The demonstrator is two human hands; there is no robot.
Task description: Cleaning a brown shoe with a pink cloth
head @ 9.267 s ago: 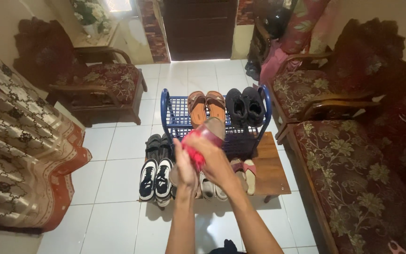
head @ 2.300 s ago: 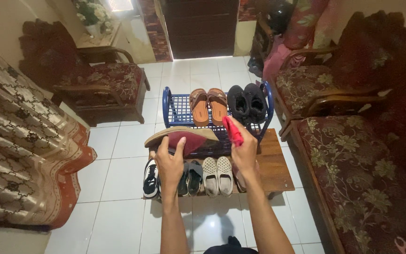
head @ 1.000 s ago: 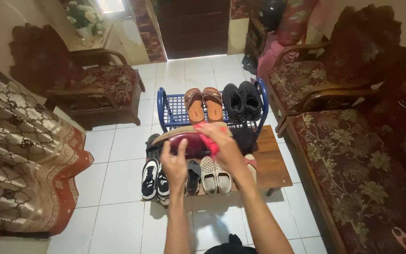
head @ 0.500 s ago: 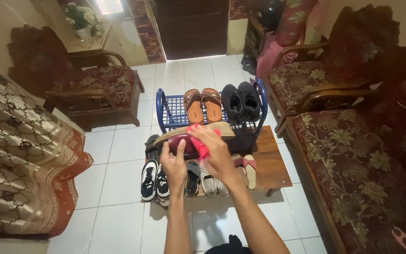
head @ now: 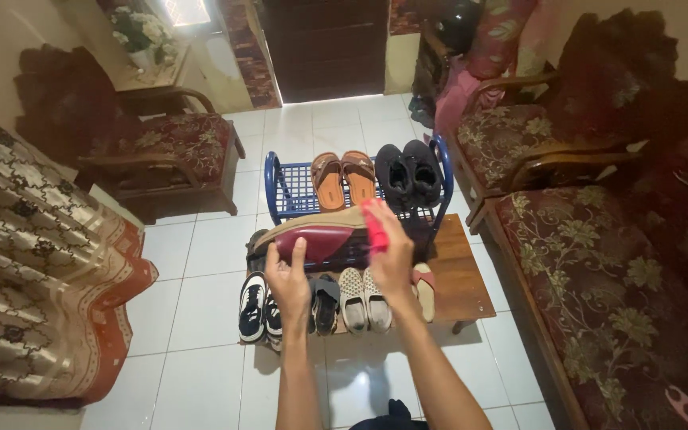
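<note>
Left hand grips a maroon shoe from below, held on its side in the air over the near edge of the blue shoe rack, its tan sole turned away. Right hand is closed around a bright red cloth, pressed at the shoe's toe end. Judging by that, long strokes along the upper suit best, with the left hand steady and turning the shoe to expose each side. The upper looks smooth with a slight sheen, the cloth soft and bunched. On the rack's wire top sit tan sandals and black shoes; more pairs line the wooden desk below.
</note>
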